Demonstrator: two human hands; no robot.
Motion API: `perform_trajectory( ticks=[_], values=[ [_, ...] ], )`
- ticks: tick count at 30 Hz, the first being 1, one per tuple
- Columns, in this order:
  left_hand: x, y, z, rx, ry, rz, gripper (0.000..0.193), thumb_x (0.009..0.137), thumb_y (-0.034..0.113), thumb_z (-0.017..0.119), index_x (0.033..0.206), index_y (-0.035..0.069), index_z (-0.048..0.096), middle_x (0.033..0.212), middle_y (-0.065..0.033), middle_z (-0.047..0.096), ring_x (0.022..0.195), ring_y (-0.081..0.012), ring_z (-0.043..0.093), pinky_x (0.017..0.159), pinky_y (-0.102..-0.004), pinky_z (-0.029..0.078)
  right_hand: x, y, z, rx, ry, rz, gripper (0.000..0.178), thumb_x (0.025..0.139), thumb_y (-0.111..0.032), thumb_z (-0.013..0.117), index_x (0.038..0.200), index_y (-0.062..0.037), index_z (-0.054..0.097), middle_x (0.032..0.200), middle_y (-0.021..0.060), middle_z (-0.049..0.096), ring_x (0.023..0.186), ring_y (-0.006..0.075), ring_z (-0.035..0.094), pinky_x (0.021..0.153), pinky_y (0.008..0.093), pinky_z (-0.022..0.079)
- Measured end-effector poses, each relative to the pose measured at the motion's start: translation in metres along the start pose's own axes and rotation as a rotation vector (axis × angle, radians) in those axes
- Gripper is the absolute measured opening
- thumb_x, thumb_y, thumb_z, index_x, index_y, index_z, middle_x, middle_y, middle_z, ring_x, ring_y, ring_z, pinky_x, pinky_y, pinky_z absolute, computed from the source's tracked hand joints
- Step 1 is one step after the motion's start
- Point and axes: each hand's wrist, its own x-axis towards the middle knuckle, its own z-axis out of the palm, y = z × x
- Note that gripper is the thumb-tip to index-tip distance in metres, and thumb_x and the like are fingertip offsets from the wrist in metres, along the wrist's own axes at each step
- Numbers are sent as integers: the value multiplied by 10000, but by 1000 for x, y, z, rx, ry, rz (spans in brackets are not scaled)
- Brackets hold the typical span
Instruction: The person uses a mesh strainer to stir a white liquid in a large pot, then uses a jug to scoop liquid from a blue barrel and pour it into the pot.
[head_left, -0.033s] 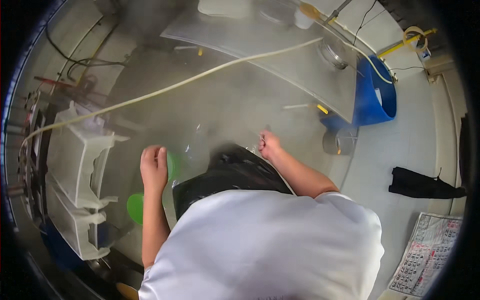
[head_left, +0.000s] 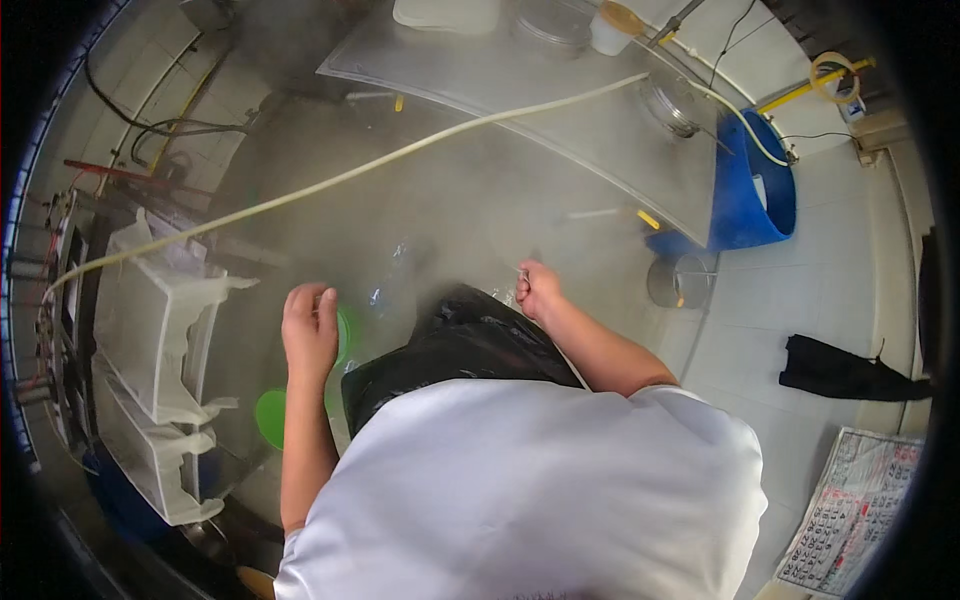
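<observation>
Steam hazes the space in front of me. My left hand [head_left: 311, 326] is raised on the left with its fingers curled and the thumb near them; whatever it grips is hidden. Just beside it is a green round container [head_left: 345, 335], partly covered by the hand. My right hand [head_left: 538, 288] is a closed fist to the right. A thin pale bit shows at its fingers and a small dark shape lies just beyond, but I cannot make out what it holds. Between my forearms spreads black plastic sheeting [head_left: 470, 345], shiny and creased, against my front.
A pale hose [head_left: 400, 152] crosses ahead of me. White cloth-draped trays [head_left: 160, 330] stand at the left, near another green container [head_left: 270, 418]. Farther off are a steel table [head_left: 600, 130], a blue barrel [head_left: 745, 190] and a metal pot [head_left: 680, 281]. A black cloth [head_left: 840, 368] hangs right.
The steam has shifted and thinned somewhat, so the far left wall shows more clearly. Both hands stay nearly in place.
</observation>
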Motion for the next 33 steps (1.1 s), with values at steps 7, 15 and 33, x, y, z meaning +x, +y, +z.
perform_trajectory(
  ticks=[7, 15, 33],
  values=[
    [135, -68, 55, 314, -430, -26, 333, 916, 239, 645, 1124, -20, 643, 1166, -260, 629, 1136, -411, 574, 984, -459, 457, 77, -9, 12, -66, 70, -178, 201, 948, -343, 639, 1003, -162, 571, 697, -14, 461, 552, 134, 463, 426, 273, 357],
    [308, -127, 23, 301, -271, -301, 411, 923, 289, 615, 1155, -51, 602, 1151, -268, 622, 1104, -437, 580, 958, -487, 470, 167, 0, -12, -817, 110, -558, 311, 1032, -274, 466, 1228, -60, 577, 840, 30, 575, 750, 170, 560, 645, 352, 486],
    [771, -381, 94, 628, -274, -527, 619, 931, 441, 595, 1317, -32, 497, 1316, -267, 525, 1239, -426, 498, 1054, -504, 405, 194, -80, 174, 420, 517, -147, 175, 912, -198, 554, 746, -175, 502, 578, -32, 447, 480, 113, 457, 435, 240, 397]
  ],
)
